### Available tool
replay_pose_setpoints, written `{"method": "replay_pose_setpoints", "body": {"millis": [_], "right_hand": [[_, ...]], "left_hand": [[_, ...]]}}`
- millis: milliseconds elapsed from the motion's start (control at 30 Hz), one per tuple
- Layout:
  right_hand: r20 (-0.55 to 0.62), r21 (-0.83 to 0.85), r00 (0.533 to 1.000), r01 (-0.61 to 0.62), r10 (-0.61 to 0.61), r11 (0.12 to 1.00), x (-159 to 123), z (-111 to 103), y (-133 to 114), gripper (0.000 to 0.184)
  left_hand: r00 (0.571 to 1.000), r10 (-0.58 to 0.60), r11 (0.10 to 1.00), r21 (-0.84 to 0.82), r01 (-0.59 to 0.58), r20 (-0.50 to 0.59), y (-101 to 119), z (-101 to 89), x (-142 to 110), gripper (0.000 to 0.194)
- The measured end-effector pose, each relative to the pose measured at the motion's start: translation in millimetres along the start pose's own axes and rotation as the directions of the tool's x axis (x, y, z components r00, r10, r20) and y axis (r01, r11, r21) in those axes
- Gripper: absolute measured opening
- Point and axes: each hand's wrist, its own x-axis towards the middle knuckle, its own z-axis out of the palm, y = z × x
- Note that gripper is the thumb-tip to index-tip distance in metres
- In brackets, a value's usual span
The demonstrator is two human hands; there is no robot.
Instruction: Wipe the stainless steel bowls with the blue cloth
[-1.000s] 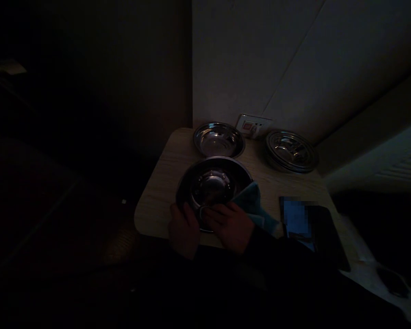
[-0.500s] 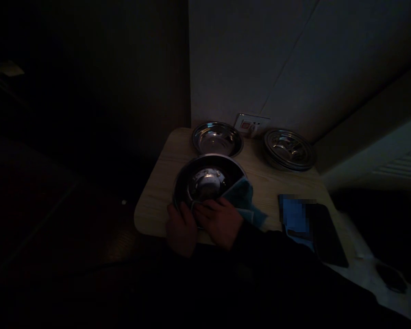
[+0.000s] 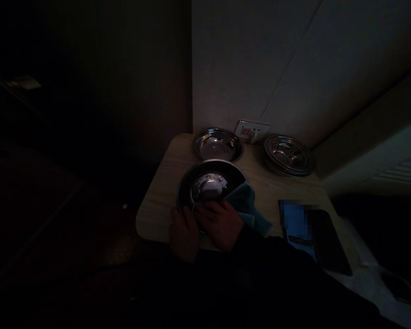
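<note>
In dim light a shiny metal bowl [image 3: 209, 186] sits near the front of a small wooden table. My left hand [image 3: 185, 234] grips its near-left rim, fingers curled over the edge. Across the near side my right hand [image 3: 221, 224] presses a teal cloth [image 3: 242, 198] against the bowl, fingers bent together over it. Part of the cloth drapes over the right rim and hangs down outside. My palms hide the near rim and some of the cloth.
Behind stands a second metal bowl [image 3: 219, 145]; a stack of metal bowls [image 3: 289, 155] is at the back right. A wall socket [image 3: 251, 130] with a plug is just behind. A lit phone [image 3: 296, 224] lies by a dark flat object [image 3: 332, 244] on the table [image 3: 157, 201].
The whole view has shifted slightly, so everything appears a little lower. Both hands keep nearly the same place on the bowl and cloth.
</note>
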Motion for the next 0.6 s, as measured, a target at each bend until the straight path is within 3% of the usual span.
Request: {"method": "replay_pose_setpoints", "body": {"millis": [400,600], "right_hand": [[-0.044,0.026,0.999,-0.009,0.010,1.000,10.5,0.5,1.3,0.029],[0.037,0.033,0.999,-0.030,0.028,0.999,7.6,-4.6,-0.2,0.026]], "left_hand": [[1.000,-0.025,0.999,-0.029,0.025,-0.008,0.5,-1.3,2.1,0.016],[0.999,-0.033,0.999,-0.026,0.033,0.008,1.4,-2.5,1.3,0.015]]}}
